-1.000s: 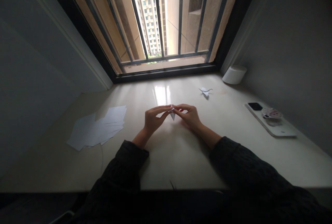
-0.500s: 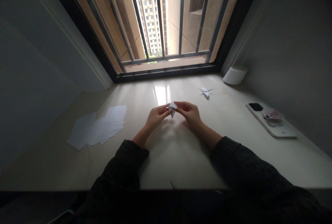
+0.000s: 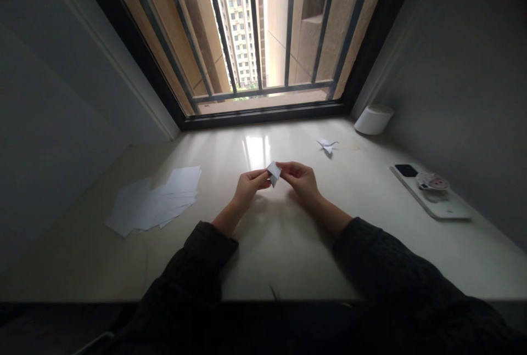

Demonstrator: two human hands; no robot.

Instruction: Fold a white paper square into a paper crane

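A small piece of folded white paper is held up between my two hands, a little above the pale tabletop. My left hand pinches its left edge between thumb and fingers. From the other side, my right hand grips the paper's upper right edge in the same way. The fingertips hide parts of the folds. Beyond my right hand, a folded paper crane lies on the surface, apart from both hands.
Several loose white paper sheets overlap on the left. A phone with a round decorated grip lies at the right, and a white cylindrical object stands in the far right corner. A barred window is at the back.
The folded paper has turned slightly between my fingers and shows more of its flat face. My left fingers have shifted their hold; the right hand stays nearly in place.
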